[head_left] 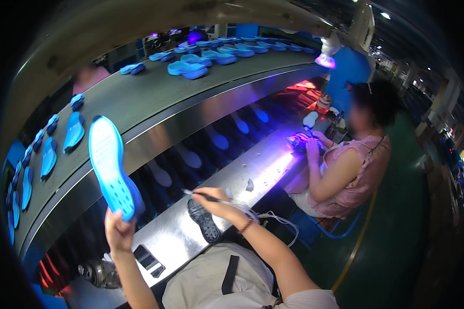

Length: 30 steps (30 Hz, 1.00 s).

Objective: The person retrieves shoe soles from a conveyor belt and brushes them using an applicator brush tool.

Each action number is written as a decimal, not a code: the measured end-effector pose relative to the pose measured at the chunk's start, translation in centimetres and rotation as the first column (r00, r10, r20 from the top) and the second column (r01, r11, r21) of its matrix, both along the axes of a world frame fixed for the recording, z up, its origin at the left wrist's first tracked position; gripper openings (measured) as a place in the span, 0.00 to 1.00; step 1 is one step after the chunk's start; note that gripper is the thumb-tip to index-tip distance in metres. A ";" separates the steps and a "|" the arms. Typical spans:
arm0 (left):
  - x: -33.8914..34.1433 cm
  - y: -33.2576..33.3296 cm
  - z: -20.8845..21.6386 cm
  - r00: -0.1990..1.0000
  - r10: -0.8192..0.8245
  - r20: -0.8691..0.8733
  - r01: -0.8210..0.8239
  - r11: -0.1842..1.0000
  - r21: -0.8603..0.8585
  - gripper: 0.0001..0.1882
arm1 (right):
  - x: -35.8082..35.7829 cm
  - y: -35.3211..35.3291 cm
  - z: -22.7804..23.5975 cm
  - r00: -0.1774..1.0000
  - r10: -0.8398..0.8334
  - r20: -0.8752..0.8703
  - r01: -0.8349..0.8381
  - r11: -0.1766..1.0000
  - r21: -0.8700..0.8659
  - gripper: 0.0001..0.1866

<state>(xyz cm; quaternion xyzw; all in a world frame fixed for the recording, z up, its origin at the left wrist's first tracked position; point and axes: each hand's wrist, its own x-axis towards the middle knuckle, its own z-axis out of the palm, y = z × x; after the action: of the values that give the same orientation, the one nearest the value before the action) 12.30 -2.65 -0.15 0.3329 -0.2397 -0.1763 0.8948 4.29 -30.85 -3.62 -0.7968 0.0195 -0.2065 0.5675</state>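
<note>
My left hand [119,230] is closed round the heel end of a blue shoe sole [108,157], held up nearly vertical beside the belt. Small holes dot the sole's lower part, and its side edge is a darker blue. Over the metal ledge [172,242], my right hand [214,201] grips a thin pen-like tool [203,195] with a dark shaft and a pale tip pointing left. The tool's exact kind is unclear. Just below that hand lies a black perforated shoe sole [204,222], flat on the ledge.
A conveyor belt [144,100] carries several blue soles [188,69]. More soles show on the dark rack below it. On the ledge are a dark flat object [149,261] and white cables [278,216]; a glass jar [103,275] stands lower left. A co-worker [355,165] sits at right under purple light.
</note>
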 end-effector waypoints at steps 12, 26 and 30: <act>-13.7 -3.6 -9.0 0.770 -0.343 -0.538 0.249 0.938 -0.241 0.52 | -7.4 4.2 -1.7 0.894 0.448 0.005 -0.291 0.571 0.768 0.11; -13.4 -1.7 -9.6 0.755 0.182 -0.630 -0.185 0.981 0.062 0.43 | -6.4 13.3 1.1 0.873 0.488 0.005 -0.479 0.857 -0.190 0.10; -12.6 2.1 -8.2 0.826 0.038 -0.563 -0.034 0.999 0.018 0.50 | -9.0 10.2 3.2 0.614 0.746 -0.260 -0.789 0.590 -0.172 0.11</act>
<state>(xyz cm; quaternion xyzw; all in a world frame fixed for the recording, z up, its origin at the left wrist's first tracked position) -0.31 -0.55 -8.35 0.2739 0.0415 -0.2505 0.9276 -4.74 -20.67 -0.41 -0.8096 -0.3095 0.1231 0.4832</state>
